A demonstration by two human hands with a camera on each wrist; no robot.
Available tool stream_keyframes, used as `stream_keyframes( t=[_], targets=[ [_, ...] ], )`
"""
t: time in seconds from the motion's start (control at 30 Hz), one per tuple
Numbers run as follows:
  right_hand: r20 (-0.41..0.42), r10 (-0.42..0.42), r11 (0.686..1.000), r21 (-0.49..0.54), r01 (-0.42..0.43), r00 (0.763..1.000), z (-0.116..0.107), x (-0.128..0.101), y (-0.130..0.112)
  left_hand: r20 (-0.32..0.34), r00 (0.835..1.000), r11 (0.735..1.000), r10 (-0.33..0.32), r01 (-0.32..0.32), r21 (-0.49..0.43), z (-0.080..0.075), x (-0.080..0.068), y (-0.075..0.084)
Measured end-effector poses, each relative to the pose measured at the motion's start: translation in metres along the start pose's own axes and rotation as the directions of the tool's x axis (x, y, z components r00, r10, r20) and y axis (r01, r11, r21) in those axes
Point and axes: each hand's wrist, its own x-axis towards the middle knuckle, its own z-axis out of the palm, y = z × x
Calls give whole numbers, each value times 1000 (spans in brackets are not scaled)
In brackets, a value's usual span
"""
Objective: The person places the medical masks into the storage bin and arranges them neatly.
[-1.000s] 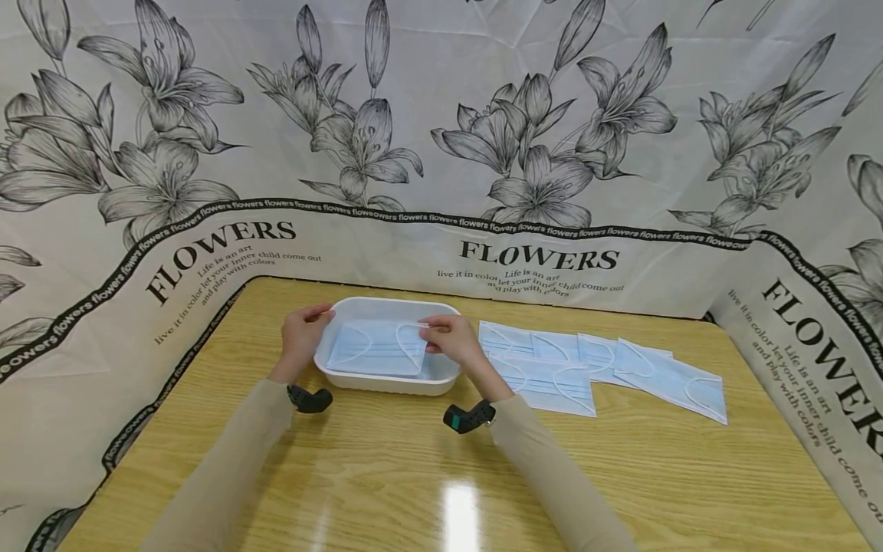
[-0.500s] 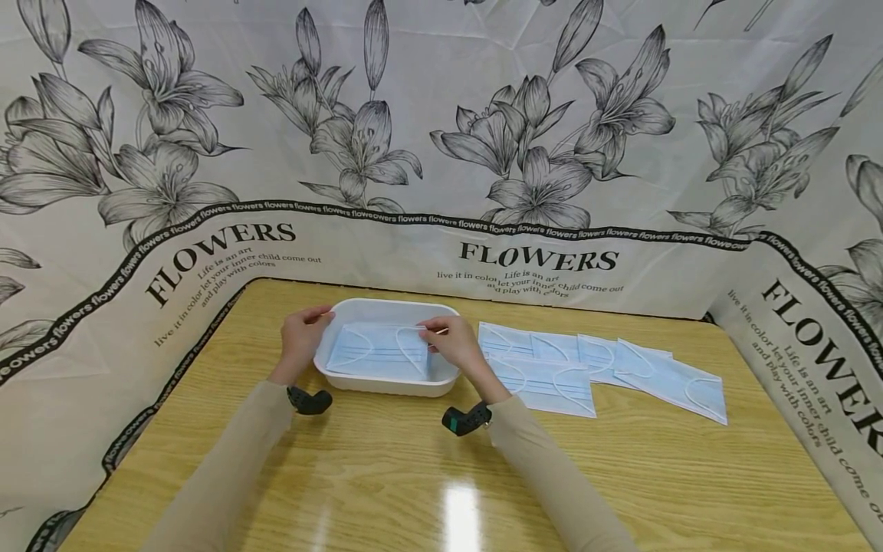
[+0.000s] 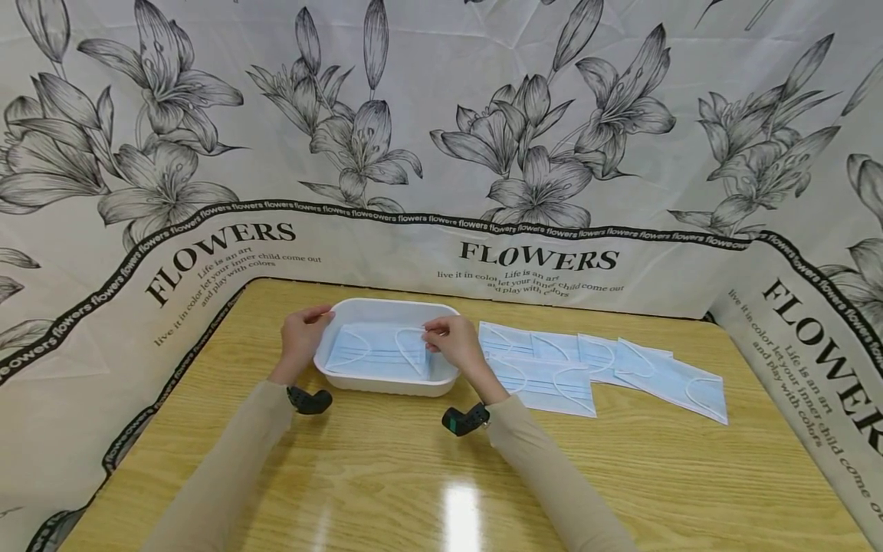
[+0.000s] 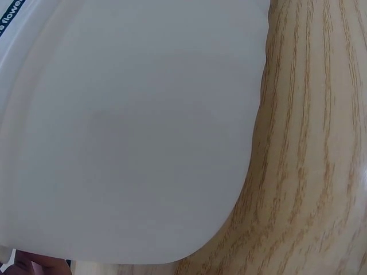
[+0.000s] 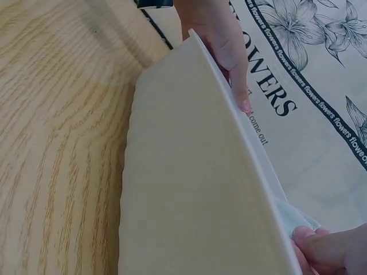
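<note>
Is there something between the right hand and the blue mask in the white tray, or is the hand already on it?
Nothing visible stands between them. The right hand already pinches the right end of the mask, which lies inside the white tray. The left hand holds the tray's left rim.

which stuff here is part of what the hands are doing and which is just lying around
In hand:
- tray, left hand at its rim
- mask in the tray, right hand pinching it

Lying about:
- spare masks on the table
- flower cloth
</note>
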Motion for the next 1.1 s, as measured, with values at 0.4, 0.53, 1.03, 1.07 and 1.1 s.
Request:
stream_keyframes(
  t=[0.4, 0.53, 1.03, 1.07, 1.1],
  targets=[
    [-81, -44, 995, -91, 37, 996, -3, -3, -1, -2, 1000, 1000, -16, 16, -13, 1, 0, -2],
    [-100, -76, 995, -73, 69, 992, -5, -4, 1, -4, 1000, 1000, -10, 10, -11, 1, 0, -2],
    [-115, -170, 974, -169, 149, 979, -22, -16, 3, -7, 999, 999, 42, -42, 3, 0, -1, -1],
    [-116, -172, 974, -168, 151, 978, -23, -18, 3, -6, 999, 999, 47, -47, 7, -1, -1, -1],
    [-116, -174, 974, -166, 154, 978, -24, -19, 3, -6, 999, 999, 44, -44, 5, -1, -1, -1]
  ],
)
